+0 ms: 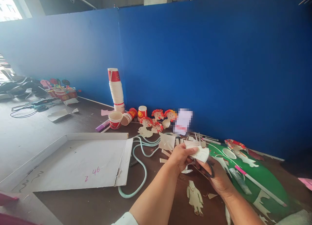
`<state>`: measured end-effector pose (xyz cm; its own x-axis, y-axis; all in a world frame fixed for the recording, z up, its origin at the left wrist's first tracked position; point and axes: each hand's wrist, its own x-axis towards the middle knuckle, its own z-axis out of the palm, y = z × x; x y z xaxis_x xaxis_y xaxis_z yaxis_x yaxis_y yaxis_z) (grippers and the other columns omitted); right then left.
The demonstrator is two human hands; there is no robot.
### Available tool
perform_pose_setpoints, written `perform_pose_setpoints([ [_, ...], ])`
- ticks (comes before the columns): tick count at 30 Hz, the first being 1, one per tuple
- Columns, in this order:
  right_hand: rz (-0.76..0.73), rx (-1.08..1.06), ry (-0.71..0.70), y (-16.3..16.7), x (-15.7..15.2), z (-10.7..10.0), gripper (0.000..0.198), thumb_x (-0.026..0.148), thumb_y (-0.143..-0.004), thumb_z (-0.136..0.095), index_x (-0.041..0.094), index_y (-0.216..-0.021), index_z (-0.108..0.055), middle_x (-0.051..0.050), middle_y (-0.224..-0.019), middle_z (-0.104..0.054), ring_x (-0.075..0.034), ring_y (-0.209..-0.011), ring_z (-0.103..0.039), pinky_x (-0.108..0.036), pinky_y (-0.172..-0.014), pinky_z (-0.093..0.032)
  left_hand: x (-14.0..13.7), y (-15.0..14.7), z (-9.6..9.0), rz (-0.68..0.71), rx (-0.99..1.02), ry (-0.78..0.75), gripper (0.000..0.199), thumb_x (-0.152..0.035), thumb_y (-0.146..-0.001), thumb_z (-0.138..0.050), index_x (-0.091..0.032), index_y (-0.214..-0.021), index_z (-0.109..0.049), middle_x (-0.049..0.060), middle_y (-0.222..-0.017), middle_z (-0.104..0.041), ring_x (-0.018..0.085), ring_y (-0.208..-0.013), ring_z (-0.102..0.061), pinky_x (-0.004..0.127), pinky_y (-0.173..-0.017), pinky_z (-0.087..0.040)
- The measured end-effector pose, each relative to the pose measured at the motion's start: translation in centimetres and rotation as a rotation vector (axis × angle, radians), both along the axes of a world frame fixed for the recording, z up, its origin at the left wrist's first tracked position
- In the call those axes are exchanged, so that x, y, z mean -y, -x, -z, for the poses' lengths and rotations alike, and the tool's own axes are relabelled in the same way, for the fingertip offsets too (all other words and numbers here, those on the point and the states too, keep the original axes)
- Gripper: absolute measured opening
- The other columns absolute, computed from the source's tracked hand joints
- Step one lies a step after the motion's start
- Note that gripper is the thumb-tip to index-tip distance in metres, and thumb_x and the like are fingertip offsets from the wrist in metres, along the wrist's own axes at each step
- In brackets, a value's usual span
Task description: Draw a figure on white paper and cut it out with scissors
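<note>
My left hand (pixel 179 157) is closed on a curved piece of white paper (pixel 201 153) that bears faint drawn lines. My right hand (pixel 220 179) grips scissors (pixel 211 169) by their dark handle. Their thin blades point up behind the paper; whether they touch its edge is hidden. Below the hands, a cut-out paper figure (pixel 195 199) lies on the dark table. Paper scraps (pixel 167 141) lie around the left hand. To the right, a green mat (pixel 270 186) carries more scraps, a pink-ended stick (pixel 259 185) and a figure with red fringed hair (pixel 240 152).
A shallow white cardboard tray (pixel 97 166) lies at left, beside a looped pale green cord (pixel 143 179). Stacked paper cups (pixel 116 92) stand by the blue partition (pixel 207 56), near an open cup (pixel 115 120) and several red-haired paper figures (pixel 158 114). Tubs of tools (pixel 63 93) stand far left.
</note>
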<state>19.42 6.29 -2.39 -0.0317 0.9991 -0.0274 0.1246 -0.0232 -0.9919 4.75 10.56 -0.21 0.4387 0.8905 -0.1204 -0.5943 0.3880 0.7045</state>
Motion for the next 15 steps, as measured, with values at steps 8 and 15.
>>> perform_pose_setpoints([
  [8,0.038,0.024,-0.039,-0.01,-0.06,0.19,0.020,0.040,-0.076,-0.064,0.022,-0.071,-0.058,0.001,-0.065,-0.056,-0.017,-0.063,-0.048,-0.027,-0.056,-0.037,-0.06,-0.19,0.18,-0.002,0.015,0.011,0.045,-0.035,-0.050,-0.084,-0.009,-0.081,-0.063,0.004,-0.067,-0.060,0.005,-0.047,-0.045,0.018,-0.039,-0.015],
  [15,0.005,0.048,-0.034,-0.09,-0.10,0.11,0.018,0.040,-0.076,-0.065,0.022,-0.073,-0.061,0.002,-0.067,-0.057,-0.017,-0.065,-0.048,-0.026,-0.058,-0.037,-0.19,-0.26,0.23,-0.095,-0.016,0.023,0.049,-0.045,-0.050,-0.081,-0.009,-0.077,-0.062,0.000,-0.060,-0.054,0.005,-0.047,-0.042,0.019,-0.042,-0.019],
])
